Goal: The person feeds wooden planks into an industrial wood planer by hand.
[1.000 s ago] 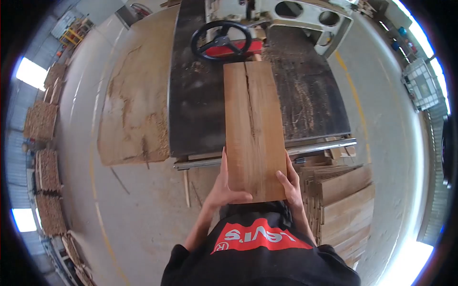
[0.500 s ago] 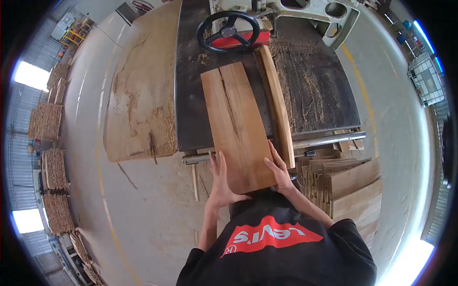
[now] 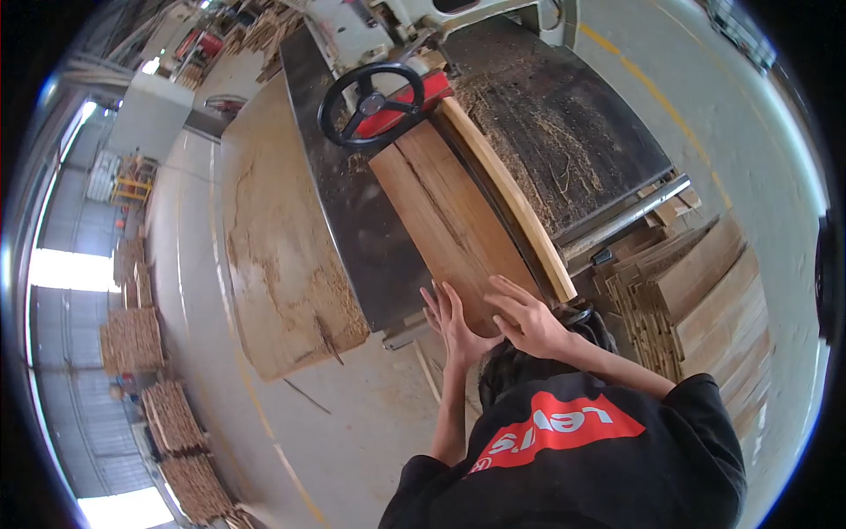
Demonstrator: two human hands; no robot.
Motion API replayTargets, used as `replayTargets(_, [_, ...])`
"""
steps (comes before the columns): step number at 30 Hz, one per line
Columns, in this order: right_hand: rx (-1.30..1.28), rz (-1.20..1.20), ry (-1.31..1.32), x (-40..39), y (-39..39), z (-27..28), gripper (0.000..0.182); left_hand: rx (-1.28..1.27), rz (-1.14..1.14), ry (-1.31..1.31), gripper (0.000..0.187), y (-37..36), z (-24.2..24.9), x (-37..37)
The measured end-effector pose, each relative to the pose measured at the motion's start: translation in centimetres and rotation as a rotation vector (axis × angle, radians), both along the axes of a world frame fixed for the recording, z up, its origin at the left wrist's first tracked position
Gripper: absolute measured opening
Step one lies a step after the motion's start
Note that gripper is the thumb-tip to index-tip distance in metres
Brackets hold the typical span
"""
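A cracked wooden board is laid on the desk beside a pale strip, its near end bordered by the left hand and overlapped by the right hand, both with fingers spread.

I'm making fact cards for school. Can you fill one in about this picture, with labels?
Board: flat on the dark table, with a long crack
Left hand: fingers spread at the board's near left corner
Right hand: fingers over the board's near end
Right of board: pale wooden strip
Past far end: black handwheel
Mess: wood shavings on the table
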State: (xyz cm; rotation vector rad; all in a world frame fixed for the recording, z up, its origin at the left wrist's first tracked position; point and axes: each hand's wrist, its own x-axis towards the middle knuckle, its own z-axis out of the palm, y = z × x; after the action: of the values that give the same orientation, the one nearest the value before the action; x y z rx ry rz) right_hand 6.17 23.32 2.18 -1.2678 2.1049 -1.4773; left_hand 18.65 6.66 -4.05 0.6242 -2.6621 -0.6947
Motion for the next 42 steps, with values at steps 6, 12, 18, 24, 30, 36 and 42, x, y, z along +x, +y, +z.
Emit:
replayTargets(6, [0.102, 0.024, 0.203, -1.6, -2.7, -3.4, 0.038, -0.028, -0.075, -0.09, 0.163, -3.8, 0.2, -2.3])
replayTargets(12, [0.031, -0.168, 0.209, -4.3, -8.5, -6.5, 0.038, -0.113, -0.062, -0.144, 0.16, -6.9, 0.0, -5.6])
replayTargets(18, [-0.023, -0.452, 0.118, -5.8, -13.7, -7.5, 0.026, -0.176, -0.082, -0.21, 0.162, -10.0, 1.2, -8.8])
replayTargets(24, [-0.034, -0.562, 0.294, -8.2, -17.2, -8.0, 0.02, -0.168, -0.07, -0.233, 0.162, -13.0, 0.6, -11.4])
replayTargets(30, [-0.053, -0.571, 0.393, -11.2, -20.5, -8.5, 0.019, -0.11, -0.014, -0.229, 0.165, -16.0, 0.7, -14.3])
replayTargets(36, [-0.075, -0.576, 0.335, -14.1, -23.8, -8.8, 0.015, -0.16, 0.091, 0.019, 0.156, -16.9, -2.5, -14.7])
replayTargets(42, [-0.057, -0.495, 0.226, -18.0, -27.2, -8.0, 0.017, -0.107, 0.229, 0.283, 0.122, -11.4, -4.8, -11.2])
